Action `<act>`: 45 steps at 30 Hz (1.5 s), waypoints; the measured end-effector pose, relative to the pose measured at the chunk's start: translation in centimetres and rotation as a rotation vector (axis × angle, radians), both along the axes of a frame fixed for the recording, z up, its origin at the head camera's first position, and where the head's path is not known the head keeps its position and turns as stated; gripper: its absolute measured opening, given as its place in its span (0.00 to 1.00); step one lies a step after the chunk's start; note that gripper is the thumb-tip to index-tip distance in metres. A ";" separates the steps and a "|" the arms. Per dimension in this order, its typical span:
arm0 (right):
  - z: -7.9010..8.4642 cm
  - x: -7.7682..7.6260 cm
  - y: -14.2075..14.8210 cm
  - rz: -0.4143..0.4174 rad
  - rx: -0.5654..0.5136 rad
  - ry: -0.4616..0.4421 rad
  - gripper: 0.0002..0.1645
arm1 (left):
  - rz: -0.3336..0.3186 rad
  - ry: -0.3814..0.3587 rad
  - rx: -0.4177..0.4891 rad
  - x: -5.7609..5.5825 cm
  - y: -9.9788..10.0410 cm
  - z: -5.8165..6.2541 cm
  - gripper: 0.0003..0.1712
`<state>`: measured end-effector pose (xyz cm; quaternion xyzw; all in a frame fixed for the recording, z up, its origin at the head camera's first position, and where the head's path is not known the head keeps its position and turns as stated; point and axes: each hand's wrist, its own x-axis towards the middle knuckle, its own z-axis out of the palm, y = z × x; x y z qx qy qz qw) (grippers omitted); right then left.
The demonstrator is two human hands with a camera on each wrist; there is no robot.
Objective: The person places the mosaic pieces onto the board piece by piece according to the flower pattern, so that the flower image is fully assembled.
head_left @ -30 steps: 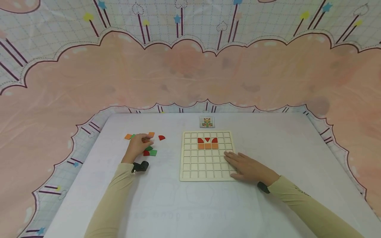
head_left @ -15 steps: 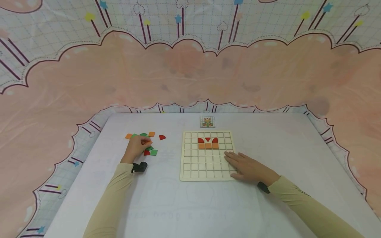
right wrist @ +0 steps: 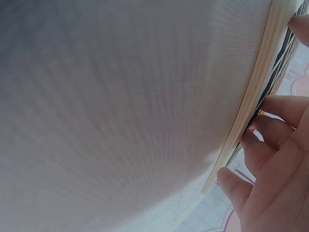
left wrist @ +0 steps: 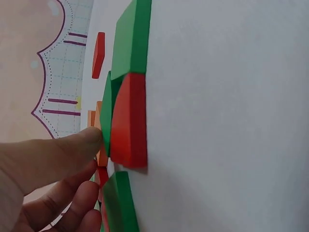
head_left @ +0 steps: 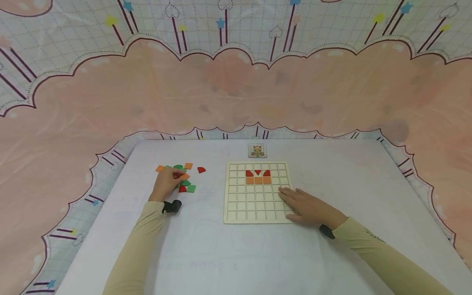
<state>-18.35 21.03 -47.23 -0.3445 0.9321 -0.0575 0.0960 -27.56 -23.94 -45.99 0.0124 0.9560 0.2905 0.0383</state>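
At the pile of coloured tiles on the left, my left hand pinches an orange tile between thumb and fingers. Seen from the left wrist, the thumb covers part of this orange tile. Close by lie a red tile and a green square tile. My right hand rests, fingers extended, on the right edge of the grid board. That board bears a red triangle between two red curved tiles, above a row of orange squares.
Behind the board lies a small pattern card. A loose red tile sits right of the pile, near an orange square. White table surface stretches before the board; a patterned cloth hangs behind.
The left-hand fingertips have drawn slightly downward, and the orange tile at them now shows more. Green tiles behind the hand have come into view. The right hand has stayed on the board.
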 end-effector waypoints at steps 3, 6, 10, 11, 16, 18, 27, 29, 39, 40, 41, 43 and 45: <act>-0.1 -0.1 0.1 0.001 0.002 0.005 0.42 | -0.016 0.007 0.007 -0.2 0.1 0.0 0.14; -0.1 -0.1 0.1 0.000 -0.005 0.002 0.42 | -0.031 0.006 0.003 -0.4 0.4 0.1 0.13; -0.1 -0.1 0.1 0.001 -0.007 -0.002 0.41 | -0.038 -0.006 0.002 -0.5 1.0 0.2 0.13; -0.1 0.0 0.1 0.001 -0.007 -0.003 0.41 | -0.040 -0.007 0.003 -0.6 1.1 0.2 0.13; -0.1 0.0 0.1 0.004 -0.010 -0.001 0.41 | -0.041 -0.027 0.023 -0.8 1.8 -0.1 0.14; -0.1 -0.1 0.1 0.006 -0.012 0.002 0.41 | -0.042 -0.040 0.037 -1.0 2.2 -0.1 0.14; -0.3 -0.2 0.0 -0.019 0.007 -0.019 0.41 | -0.091 -0.030 0.017 -1.6 3.5 -0.1 0.16; -0.3 -0.2 0.0 -0.019 0.011 -0.018 0.41 | -0.077 -0.046 0.027 -1.5 3.8 -0.1 0.17; -0.1 -0.2 0.0 -0.013 0.018 -0.020 0.42 | -0.044 -0.066 0.019 -1.6 4.5 -0.6 0.17; 0.0 -0.2 -0.1 -0.014 0.015 -0.024 0.42 | -0.040 -0.071 0.019 -1.6 4.5 -0.7 0.17; 0.0 -0.1 -0.1 -0.014 0.016 -0.024 0.42 | -0.037 -0.073 0.018 -1.6 4.6 -0.7 0.18; 0.2 -0.1 -0.1 -0.015 0.014 -0.026 0.42 | -0.038 -0.075 0.015 -1.6 4.5 -0.7 0.18; 0.3 0.0 -0.1 -0.014 0.010 -0.022 0.42 | -0.036 -0.079 0.016 -1.6 4.5 -0.7 0.19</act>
